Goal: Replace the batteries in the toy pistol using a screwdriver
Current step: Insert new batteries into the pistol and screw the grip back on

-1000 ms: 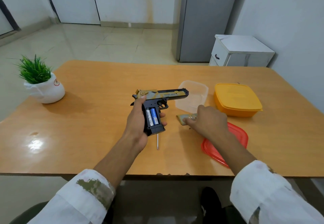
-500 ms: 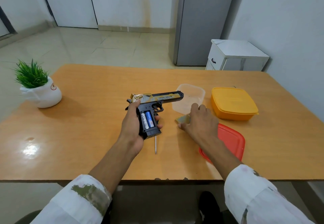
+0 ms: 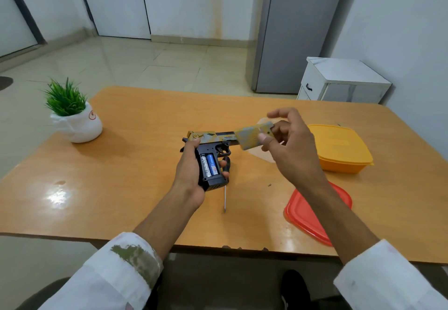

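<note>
Nearest, a red lid [image 3: 312, 215] lies flat on the bench [image 3: 121, 188]. Left hand [image 3: 191, 171] grips the toy pistol [image 3: 211, 159] above the bench, its open grip holding two batteries [image 3: 208, 167]; the screwdriver [image 3: 225, 200] lies beneath. Right hand [image 3: 291, 144] fingers pinch the battery cover [image 3: 253, 136] just right of the pistol. Beyond sits a shut orange container [image 3: 339, 149].

An orange-brown wooden table [image 3: 135, 164] with a glossy top carries everything. Near its far left corner, well apart from the left hand's [image 3: 189, 176] fingers, stands a small green plant in a white pot [image 3: 77, 123]. A screwdriver [image 3: 225, 195] lies flat just below the left fingertips, its shaft pointing toward the near edge. Right of the right hand's [image 3: 288, 144] fingers sits a closed yellow container [image 3: 339, 149]. A red lid [image 3: 312, 215] lies under the right forearm, near the front edge.
</note>
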